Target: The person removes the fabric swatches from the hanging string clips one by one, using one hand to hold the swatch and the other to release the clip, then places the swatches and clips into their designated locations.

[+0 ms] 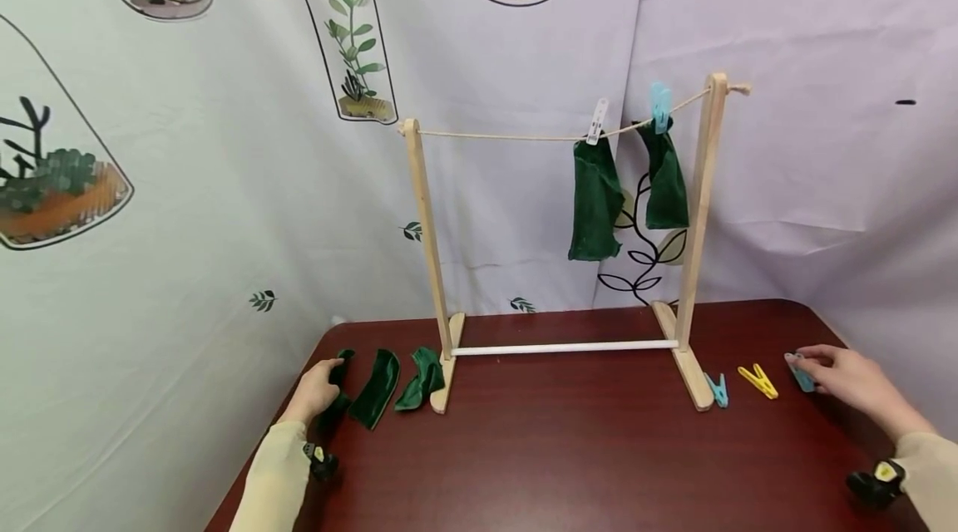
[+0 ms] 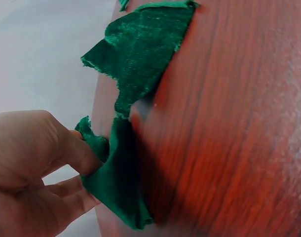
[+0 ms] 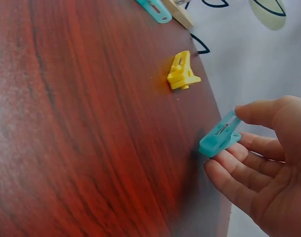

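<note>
At the table's left side my left hand (image 1: pixel 315 388) pinches a piece of dark green velvety cloth (image 2: pixel 118 185) between thumb and fingers; the cloth folds up around the grip. Two more green cloth pieces, one flat (image 1: pixel 376 389) and one crumpled (image 1: pixel 422 380), lie just right of it. Over at the right edge, my right hand (image 1: pixel 849 378) holds a light blue clothespin (image 3: pixel 220 136) by its handle ends, thumb on one side and fingers on the other. A yellow clothespin (image 1: pixel 759 381) and another blue clothespin (image 1: pixel 717 390) lie on the table to its left.
A wooden rack with a right post (image 1: pixel 705 208) and a left post (image 1: pixel 427 233) stands at the back, a rope (image 1: pixel 501 136) strung across. Two green cloths (image 1: pixel 595 204) (image 1: pixel 664 174) hang there from a white clothespin (image 1: pixel 597 121) and a blue clothespin (image 1: pixel 661 106).
</note>
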`<state>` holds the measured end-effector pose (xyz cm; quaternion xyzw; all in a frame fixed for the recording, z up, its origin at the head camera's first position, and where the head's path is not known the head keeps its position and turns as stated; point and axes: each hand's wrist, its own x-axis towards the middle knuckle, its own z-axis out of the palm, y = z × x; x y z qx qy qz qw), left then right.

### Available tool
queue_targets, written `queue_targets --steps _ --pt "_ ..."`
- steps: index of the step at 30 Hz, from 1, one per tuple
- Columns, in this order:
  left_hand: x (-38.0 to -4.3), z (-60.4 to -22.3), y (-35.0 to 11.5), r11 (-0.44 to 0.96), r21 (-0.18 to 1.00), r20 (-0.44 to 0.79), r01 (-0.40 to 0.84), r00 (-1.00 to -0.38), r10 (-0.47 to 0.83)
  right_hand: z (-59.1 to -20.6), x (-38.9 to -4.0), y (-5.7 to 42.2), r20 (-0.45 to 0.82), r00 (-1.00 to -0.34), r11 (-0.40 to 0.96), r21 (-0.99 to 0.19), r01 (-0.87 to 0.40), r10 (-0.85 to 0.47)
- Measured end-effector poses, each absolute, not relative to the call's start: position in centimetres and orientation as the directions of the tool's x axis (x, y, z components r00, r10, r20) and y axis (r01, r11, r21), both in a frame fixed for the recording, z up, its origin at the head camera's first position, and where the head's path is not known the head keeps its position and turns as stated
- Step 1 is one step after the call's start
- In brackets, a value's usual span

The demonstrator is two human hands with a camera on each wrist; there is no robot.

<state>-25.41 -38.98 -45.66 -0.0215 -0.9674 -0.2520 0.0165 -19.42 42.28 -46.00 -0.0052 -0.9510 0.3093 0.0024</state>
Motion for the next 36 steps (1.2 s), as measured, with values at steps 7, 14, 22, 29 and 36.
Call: queue_targets --steps 7,14,22,29,36 --pt "-25.5 -46.2 -38.8 0.868 0.495 0.025 0.035 -0.999 0.026 -47.0 -19.3 41.9 0.003 -1.000 0.813 -0.582 0.013 0.018" --pt "-25.6 -46.5 -38.6 0.857 0.516 0.007 0.008 -1.000 0.005 -47.9 -19.6 41.8 0.015 -0.999 0.823 -0.567 0.029 0.045" --pt "-25.5 -46.5 -38.3 0.858 0.513 -0.006 -0.003 -1.000 0.000 -48.5 -19.6 41.8 0.026 -0.997 0.820 -0.571 0.046 0.075" --pt "-25.5 -46.2 -37.9 0.857 0.516 -0.009 -0.010 -1.000 -0.006 -48.7 -19.7 41.3 0.061 -0.996 0.822 -0.569 0.019 0.065" --pt "-25.6 -46.1 -38.4 0.835 0.550 0.009 -0.013 -1.000 -0.022 -48.5 -20.0 41.2 0.085 -0.994 0.820 -0.573 0.003 0.062"
